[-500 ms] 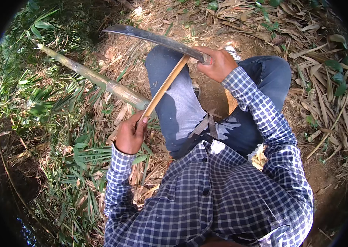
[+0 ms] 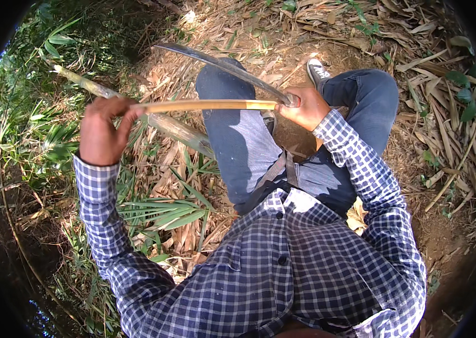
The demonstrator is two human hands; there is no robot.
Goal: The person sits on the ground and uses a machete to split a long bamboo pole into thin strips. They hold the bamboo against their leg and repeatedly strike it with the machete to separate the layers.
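Note:
A thin, yellowish bamboo strip (image 2: 204,105) stretches almost level across my knees, bowed slightly upward. My left hand (image 2: 103,130), a little blurred, is closed on its left end. The fingers of my right hand (image 2: 307,108) are wrapped around the handle of a machete (image 2: 221,64), hiding most of that handle. Its long, slightly curved blade points up and left, above the strip. The strip's right end meets my right hand beside the base of the blade; whether those fingers also pinch it, I cannot tell.
Left of my knee, a bamboo pole (image 2: 179,130) lies slanting, partly behind the strip and my left hand. Cut green leaves (image 2: 167,213) and dry litter (image 2: 350,34) cover the ground. My shoe (image 2: 318,72) shows beyond my bent legs. Green undergrowth (image 2: 52,135) stands at the left.
My left hand has moved up and to the left, swinging the strip from a steep slant to nearly level. The machete has turned, showing its blade narrower, and my right hand has shifted slightly right and down.

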